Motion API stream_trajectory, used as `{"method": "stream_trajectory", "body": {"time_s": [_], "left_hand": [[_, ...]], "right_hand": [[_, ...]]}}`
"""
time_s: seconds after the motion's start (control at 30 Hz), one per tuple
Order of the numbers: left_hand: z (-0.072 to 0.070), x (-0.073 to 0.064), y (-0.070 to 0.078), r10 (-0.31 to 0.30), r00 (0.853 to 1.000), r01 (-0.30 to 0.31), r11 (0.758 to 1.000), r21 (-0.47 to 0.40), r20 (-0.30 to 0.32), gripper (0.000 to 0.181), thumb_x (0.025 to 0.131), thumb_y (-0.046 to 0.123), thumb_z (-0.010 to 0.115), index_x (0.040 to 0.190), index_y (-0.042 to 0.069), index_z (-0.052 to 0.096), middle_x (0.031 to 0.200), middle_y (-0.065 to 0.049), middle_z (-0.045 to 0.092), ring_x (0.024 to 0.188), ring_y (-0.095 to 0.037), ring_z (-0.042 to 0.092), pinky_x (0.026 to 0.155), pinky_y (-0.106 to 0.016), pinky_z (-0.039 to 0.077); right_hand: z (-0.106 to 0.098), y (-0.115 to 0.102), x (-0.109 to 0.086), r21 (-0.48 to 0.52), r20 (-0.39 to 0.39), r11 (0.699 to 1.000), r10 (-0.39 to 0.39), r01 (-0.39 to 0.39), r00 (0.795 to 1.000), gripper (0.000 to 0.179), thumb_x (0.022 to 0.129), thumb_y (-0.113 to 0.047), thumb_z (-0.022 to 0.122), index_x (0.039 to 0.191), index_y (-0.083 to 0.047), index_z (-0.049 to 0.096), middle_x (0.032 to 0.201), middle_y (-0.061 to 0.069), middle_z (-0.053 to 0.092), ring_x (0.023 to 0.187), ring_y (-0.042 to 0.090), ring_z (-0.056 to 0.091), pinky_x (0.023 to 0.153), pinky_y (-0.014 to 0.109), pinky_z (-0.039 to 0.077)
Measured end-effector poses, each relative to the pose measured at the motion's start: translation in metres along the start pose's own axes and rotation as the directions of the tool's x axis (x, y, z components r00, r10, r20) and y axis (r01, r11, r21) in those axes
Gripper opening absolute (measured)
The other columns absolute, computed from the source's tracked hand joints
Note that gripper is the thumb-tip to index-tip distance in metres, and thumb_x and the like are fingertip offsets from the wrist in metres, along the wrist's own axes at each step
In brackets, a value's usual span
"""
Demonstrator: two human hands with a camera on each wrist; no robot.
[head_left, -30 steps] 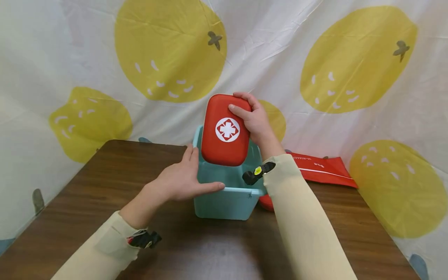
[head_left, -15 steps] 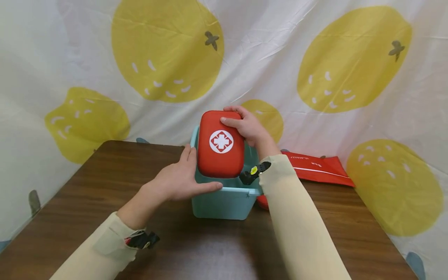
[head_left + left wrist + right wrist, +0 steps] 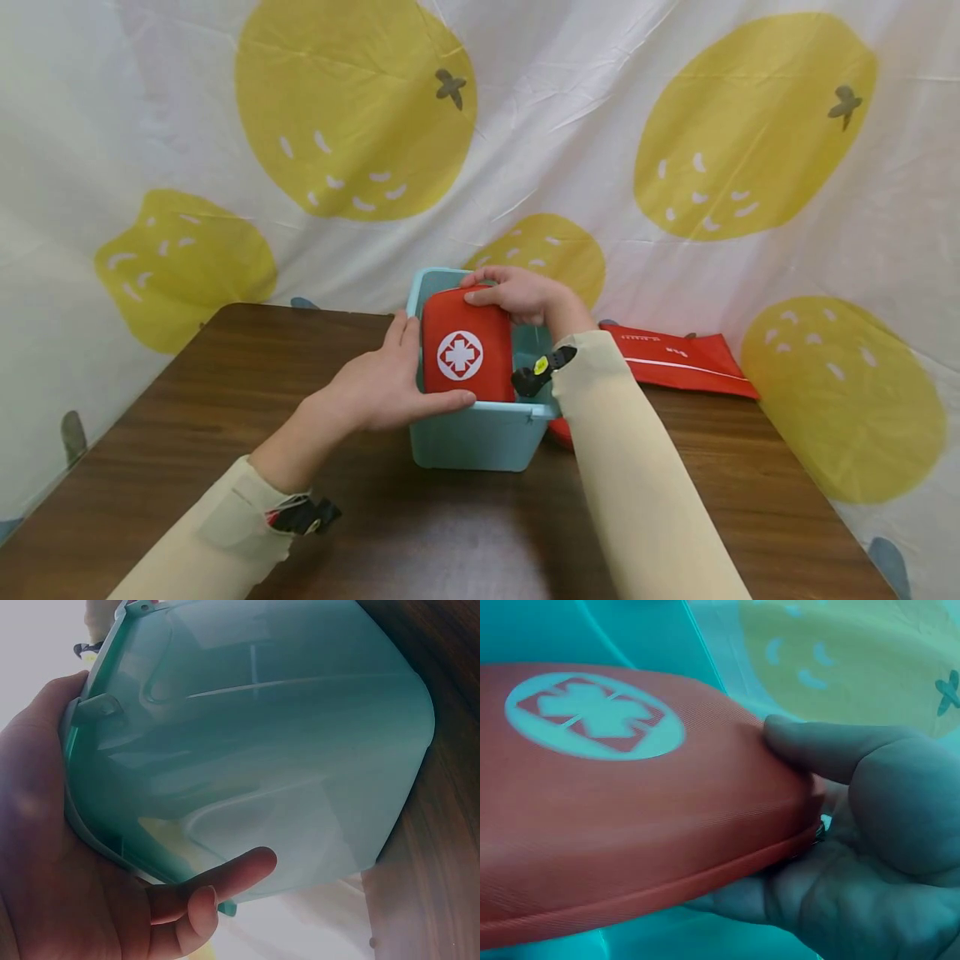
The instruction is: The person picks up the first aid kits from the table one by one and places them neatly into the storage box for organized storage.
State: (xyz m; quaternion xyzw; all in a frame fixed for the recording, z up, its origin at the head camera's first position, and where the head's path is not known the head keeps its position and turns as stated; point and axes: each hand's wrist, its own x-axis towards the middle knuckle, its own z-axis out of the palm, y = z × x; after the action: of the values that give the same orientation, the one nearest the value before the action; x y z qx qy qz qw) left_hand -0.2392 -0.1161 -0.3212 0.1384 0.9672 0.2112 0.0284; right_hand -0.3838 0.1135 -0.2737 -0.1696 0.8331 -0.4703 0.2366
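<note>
- Slanting down in the blue tub (image 3: 471, 442), the red case (image 3: 468, 346) runs its long way from back to front.
- The right hand (image 3: 521, 294) (the nearer one) pinches its top end; the case lies down and left from there.
- The left hand (image 3: 381, 377) spreads wide against the tub.

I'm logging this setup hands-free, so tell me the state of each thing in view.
Red case: closed along its visible edge, tilted, partly inside the bin
Teal bin: upright, open-topped
Left hand: resting against the bin's rim
Right hand: gripping the case's upper end
Red pouch: lying on the table; open or closed unclear
Red item beside the bin: mostly hidden, state unclear
Printed cloth: hanging, creased
</note>
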Motion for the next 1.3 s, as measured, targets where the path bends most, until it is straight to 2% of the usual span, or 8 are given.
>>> {"method": "stream_trajectory", "body": {"time_s": [0.13, 0.37, 0.53, 0.73, 0.97, 1.13, 1.3], "left_hand": [[0.001, 0.0, 0.001, -0.005, 1.0, 0.005, 1.0, 0.006, 0.001, 0.14, 0.084, 0.091, 0.063, 0.175, 0.0, 0.007, 0.184, -0.018, 0.009, 0.115, -0.036, 0.075, 0.091, -0.049, 0.065], [0.001, 0.0, 0.001, 0.005, 1.0, -0.005, 1.0, 0.011, -0.023, 0.138, 0.085, 0.089, 0.064, 0.174, -0.001, 0.009, 0.183, -0.019, 0.009, 0.115, -0.038, 0.074, 0.093, -0.05, 0.064], [0.001, 0.0, 0.002, 0.008, 0.999, -0.008, 1.0, 0.002, -0.035, 0.137, 0.084, 0.087, 0.066, 0.174, 0.0, 0.011, 0.182, -0.018, 0.014, 0.112, -0.037, 0.074, 0.09, -0.048, 0.065], [0.001, 0.0, 0.002, 0.008, 1.0, -0.008, 1.0, -0.002, -0.028, 0.136, 0.084, 0.088, 0.066, 0.174, 0.001, 0.011, 0.181, -0.017, 0.015, 0.11, -0.035, 0.074, 0.087, -0.047, 0.065], [0.001, 0.0, 0.001, 0.019, 1.0, -0.019, 1.0, 0.005, -0.024, 0.136, 0.085, 0.088, 0.063, 0.174, 0.0, 0.01, 0.183, -0.017, 0.011, 0.116, -0.038, 0.073, 0.091, -0.049, 0.065], [0.001, -0.001, 0.002, 0.028, 0.999, -0.028, 1.0, 0.006, -0.022, 0.135, 0.086, 0.087, 0.064, 0.174, 0.0, 0.01, 0.182, -0.019, 0.012, 0.112, -0.037, 0.074, 0.09, -0.049, 0.064], [0.001, -0.002, 0.003, 0.03, 0.999, -0.03, 0.999, -0.012, -0.016, 0.135, 0.085, 0.087, 0.065, 0.174, 0.003, 0.01, 0.18, -0.016, 0.016, 0.111, -0.035, 0.074, 0.087, -0.046, 0.065]], "right_hand": [[0.002, 0.0, -0.001, -0.02, 0.021, 0.999, 0.034, -0.033, 0.999, 0.036, 0.112, -0.025, 0.063, 0.146, -0.014, 0.056, 0.126, 0.015, 0.07, 0.104, 0.028, 0.073, 0.082, 0.039, 0.066], [0.0, 0.001, 0.0, -0.109, -0.008, 0.992, 0.056, -0.056, 0.998, 0.038, 0.109, -0.025, 0.067, 0.144, -0.013, 0.061, 0.127, 0.015, 0.071, 0.108, 0.028, 0.07, 0.082, 0.037, 0.064], [-0.002, 0.002, 0.001, -0.16, -0.03, 0.984, 0.074, -0.078, 0.997, 0.047, 0.106, -0.027, 0.07, 0.149, -0.01, 0.061, 0.133, 0.013, 0.069, 0.116, 0.028, 0.066, 0.089, 0.038, 0.062], [-0.003, 0.002, -0.001, -0.182, -0.047, 0.98, 0.078, -0.085, 0.996, 0.052, 0.105, -0.03, 0.071, 0.152, -0.011, 0.061, 0.141, 0.014, 0.066, 0.127, 0.031, 0.063, 0.099, 0.046, 0.062], [-0.004, 0.0, -0.002, -0.087, -0.062, 0.996, 0.024, -0.03, 0.998, 0.052, 0.107, -0.025, 0.069, 0.154, -0.005, 0.058, 0.153, 0.016, 0.062, 0.147, 0.043, 0.059, 0.117, 0.055, 0.054], [-0.007, -0.007, -0.006, 0.027, -0.123, 0.997, -0.07, 0.074, 0.99, 0.048, 0.11, -0.02, 0.065, 0.153, -0.001, 0.056, 0.155, 0.022, 0.06, 0.146, 0.046, 0.058, 0.116, 0.053, 0.055], [-0.017, -0.023, -0.023, 0.123, -0.214, 0.974, -0.16, 0.189, 0.964, 0.042, 0.111, -0.02, 0.064, 0.149, -0.004, 0.059, 0.146, 0.015, 0.065, 0.141, 0.042, 0.063, 0.113, 0.049, 0.058]]}}
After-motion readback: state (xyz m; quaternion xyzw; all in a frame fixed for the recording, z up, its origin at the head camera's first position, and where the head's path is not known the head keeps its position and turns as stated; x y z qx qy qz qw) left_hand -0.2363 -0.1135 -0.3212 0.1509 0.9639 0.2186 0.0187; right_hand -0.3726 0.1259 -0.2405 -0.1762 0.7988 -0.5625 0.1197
